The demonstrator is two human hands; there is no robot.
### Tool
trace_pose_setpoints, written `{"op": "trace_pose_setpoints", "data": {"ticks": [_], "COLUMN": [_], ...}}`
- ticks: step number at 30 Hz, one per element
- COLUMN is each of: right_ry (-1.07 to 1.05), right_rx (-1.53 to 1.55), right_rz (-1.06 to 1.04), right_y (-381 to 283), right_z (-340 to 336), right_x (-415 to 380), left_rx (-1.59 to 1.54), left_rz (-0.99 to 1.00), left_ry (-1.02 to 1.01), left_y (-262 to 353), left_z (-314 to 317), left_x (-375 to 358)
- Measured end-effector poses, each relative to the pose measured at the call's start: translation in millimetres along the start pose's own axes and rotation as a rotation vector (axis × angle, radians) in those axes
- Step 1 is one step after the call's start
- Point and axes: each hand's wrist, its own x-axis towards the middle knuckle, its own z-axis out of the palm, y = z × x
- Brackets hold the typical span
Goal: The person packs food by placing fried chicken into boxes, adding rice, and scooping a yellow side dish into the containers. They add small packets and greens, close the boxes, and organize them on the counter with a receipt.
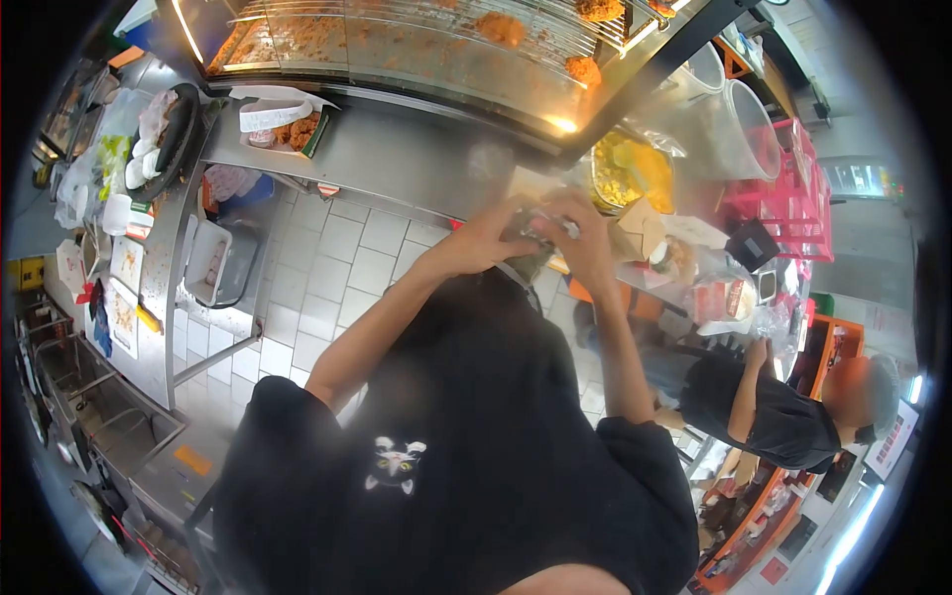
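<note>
My left hand (484, 240) and my right hand (583, 236) are close together at the edge of the steel counter (397, 149). Both have their fingers curled round a small greyish, partly see-through thing (534, 234); blur hides its kind. A pale paper or card piece (535, 184) lies just beyond the fingers. To the right of my right hand stands a brown folded paper box (643, 230). Behind it is a metal tray of yellow food (623, 167).
A heated display case (397, 45) with fried pieces on racks runs along the back. An open box of fried food (296, 131) with a receipt sits on the counter. Clear tubs (749, 129) and a pink crate (808, 198) stand right. A co-worker (764, 407) works at the right.
</note>
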Motion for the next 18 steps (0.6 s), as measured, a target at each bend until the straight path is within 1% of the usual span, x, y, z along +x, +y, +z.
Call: {"op": "trace_pose_setpoints", "data": {"ticks": [1,3,4,6,7,9,10,12,13,14,15,16,18], "right_ry": [0.005,-0.014,-0.012,-0.016,-0.016,-0.031,-0.030,-0.090,-0.086,-0.150,-0.214,-0.209,-0.118], "right_rx": [0.001,0.171,0.175,0.333,0.335,0.173,0.177,0.142,0.145,0.086,0.027,0.029,0.293], "right_rz": [0.000,0.157,0.160,0.138,0.144,0.126,0.129,0.252,0.257,0.272,0.288,0.290,0.453], "right_y": [-1,-4,0,9,9,3,1,-2,0,3,6,9,14], "right_z": [-1,-1,0,4,3,2,2,2,2,0,-2,-4,-4], "right_x": [0,0,-1,-2,-2,-1,-2,-5,-7,-10,-13,-16,-23], "left_rx": [0.003,-0.012,-0.011,0.068,0.066,0.138,0.138,0.217,0.243,0.210,0.194,0.177,-0.069], "left_rz": [-0.001,0.019,0.015,0.046,0.040,0.096,0.091,0.179,0.206,0.118,0.073,0.028,-0.114], "left_ry": [-0.004,0.001,-0.001,-0.049,-0.050,-0.033,-0.034,0.011,0.025,0.058,0.071,0.085,0.058], "left_y": [3,6,5,0,-2,-4,-5,-4,-3,-3,-5,-7,-18], "left_z": [-1,-2,-3,-5,-5,-4,-2,-1,0,1,-1,-3,-14], "left_x": [0,-2,-2,-1,-1,-1,-1,-1,-2,-6,-8,-11,-11]}}
